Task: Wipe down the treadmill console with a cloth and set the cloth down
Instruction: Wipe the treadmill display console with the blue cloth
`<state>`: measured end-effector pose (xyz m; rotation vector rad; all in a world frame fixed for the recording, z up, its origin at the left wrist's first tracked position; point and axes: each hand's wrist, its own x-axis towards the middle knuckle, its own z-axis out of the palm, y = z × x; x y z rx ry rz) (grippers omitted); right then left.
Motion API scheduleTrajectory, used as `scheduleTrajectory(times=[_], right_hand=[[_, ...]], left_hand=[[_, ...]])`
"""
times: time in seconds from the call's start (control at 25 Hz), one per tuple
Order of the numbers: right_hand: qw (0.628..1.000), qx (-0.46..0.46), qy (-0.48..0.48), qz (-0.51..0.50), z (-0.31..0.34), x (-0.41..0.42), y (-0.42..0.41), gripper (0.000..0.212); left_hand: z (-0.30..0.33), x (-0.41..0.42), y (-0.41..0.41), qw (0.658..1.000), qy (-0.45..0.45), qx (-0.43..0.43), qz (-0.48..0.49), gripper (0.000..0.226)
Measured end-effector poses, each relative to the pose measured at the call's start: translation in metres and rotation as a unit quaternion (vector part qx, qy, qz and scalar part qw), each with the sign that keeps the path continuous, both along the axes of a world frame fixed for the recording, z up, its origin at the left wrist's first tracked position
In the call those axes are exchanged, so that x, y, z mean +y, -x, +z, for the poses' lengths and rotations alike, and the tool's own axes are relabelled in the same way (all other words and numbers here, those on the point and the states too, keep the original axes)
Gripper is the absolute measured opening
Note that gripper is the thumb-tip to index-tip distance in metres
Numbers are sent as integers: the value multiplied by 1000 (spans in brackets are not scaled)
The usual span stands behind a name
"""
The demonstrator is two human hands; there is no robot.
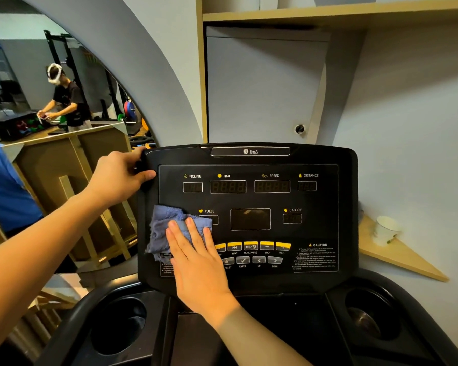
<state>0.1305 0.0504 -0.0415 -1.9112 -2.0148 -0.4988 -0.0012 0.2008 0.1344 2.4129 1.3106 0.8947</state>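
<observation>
The black treadmill console (315,196) fills the middle of the view, with dark displays and a row of yellow buttons. A crumpled blue-grey cloth (161,228) lies flat against its lower left panel, beside the PULSE label. My right hand (198,262) presses on the cloth with the palm flat and the fingers spread, covering the cloth's right half. My left hand (119,175) grips the console's upper left corner, thumb on the front face.
Two cup holders (117,326) (368,320) sit in the tray below the console. A white paper cup (385,229) stands on a wooden corner shelf at right. An arched mirror (64,143) at left reflects gym gear and a person.
</observation>
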Motion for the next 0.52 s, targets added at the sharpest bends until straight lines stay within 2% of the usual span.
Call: scheduleTrajectory(times=[0.32, 0.52], right_hand=[[997, -69, 36, -6, -35, -37, -35, 64], [996, -76, 40, -12, -39, -48, -46, 66]], left_hand=[[0, -1, -1, 1000, 10, -7, 4, 71], [1, -3, -1, 1000, 7, -9, 7, 69]])
